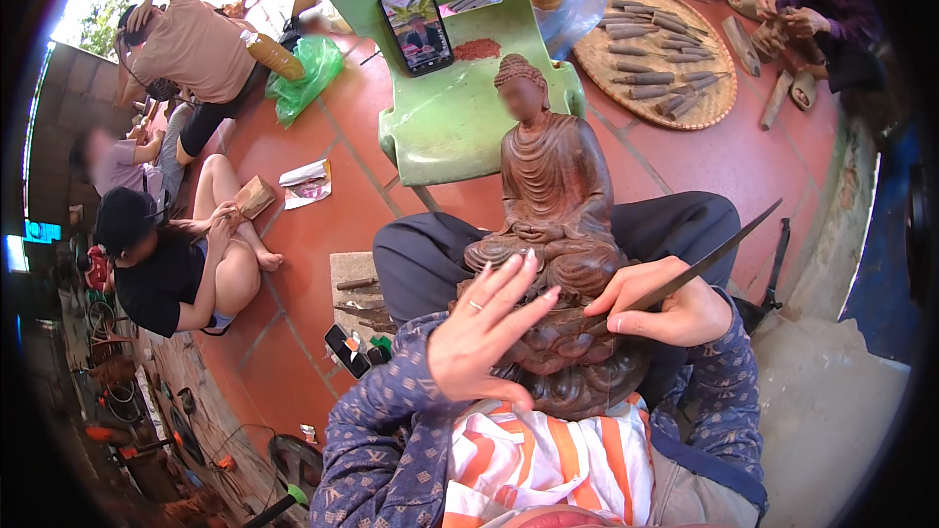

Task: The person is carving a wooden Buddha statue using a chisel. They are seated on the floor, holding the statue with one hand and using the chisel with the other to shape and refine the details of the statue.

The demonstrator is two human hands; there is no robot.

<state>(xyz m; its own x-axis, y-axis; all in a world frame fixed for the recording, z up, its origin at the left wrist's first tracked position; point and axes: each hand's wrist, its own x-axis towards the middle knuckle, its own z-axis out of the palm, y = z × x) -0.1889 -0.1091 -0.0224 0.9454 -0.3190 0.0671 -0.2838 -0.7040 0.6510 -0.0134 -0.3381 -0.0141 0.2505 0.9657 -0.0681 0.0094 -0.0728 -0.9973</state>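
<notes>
A dark brown carved wooden seated statue (558, 171) stands between my legs, its lotus-shaped base against the orange-and-white striped cloth (548, 460) on my lap. My left hand (484, 332), with a ring on one finger, is open over the left side of the base, fingers spread. I cannot tell whether it touches the wood. My right hand (675, 305) is closed round a long, narrow, dark carving tool (726, 246). One end of the tool lies by the base near my fingertips; the other points up and to the right.
Ahead, a green plastic chair (430, 142) bears a phone (417, 29). A woven tray (597, 64) of several carving tools lies far right, near another person's hands (787, 24). At left, a person holds a wooden block (255, 198). Small tools lie on a mat (352, 269).
</notes>
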